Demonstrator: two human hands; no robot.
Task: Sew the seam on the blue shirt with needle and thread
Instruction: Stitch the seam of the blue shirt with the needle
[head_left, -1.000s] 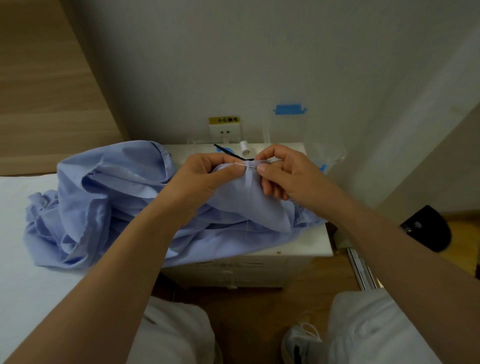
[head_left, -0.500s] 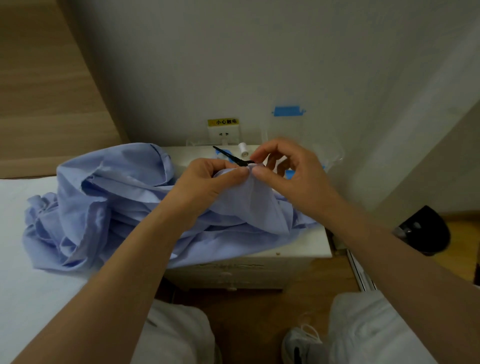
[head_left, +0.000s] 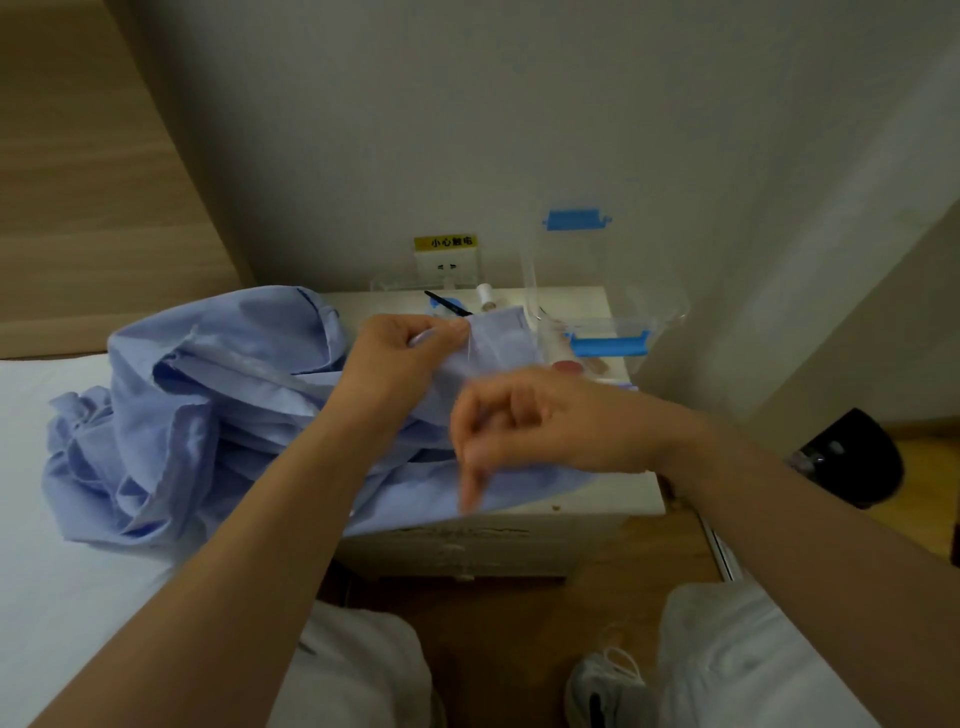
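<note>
Head view, nearest: two knees in white trousers (head_left: 753, 660) and a white shoe (head_left: 608, 686) over a wooden floor.
Right hand (head_left: 524, 421): motion-blurred, raised in front of the shirt; fingers curled inward, one finger pointing down. Cannot tell what, if anything, they grip.
Blue shirt (head_left: 208, 415): crumpled in a heap across the edge of the white bed sheet (head_left: 52, 571) and the top of the white nightstand (head_left: 519, 540), one fold lifted towards the hands.
Left hand (head_left: 410, 353): thumb and fingers pinch the raised edge of the shirt, holding it up off the nightstand.
Thread (head_left: 470, 349): faint pale strand just below the pinched edge. Needle too small to make out.
Nightstand top, behind the hands: clear plastic box (head_left: 608, 343) with blue latches, lid standing upright; white spool (head_left: 485, 293); thin black tool (head_left: 447, 304) lying slantwise beside the spool.
Wall: socket (head_left: 447, 265) with a yellow label above it.
Floor, right: black object (head_left: 852, 457), unidentified.
</note>
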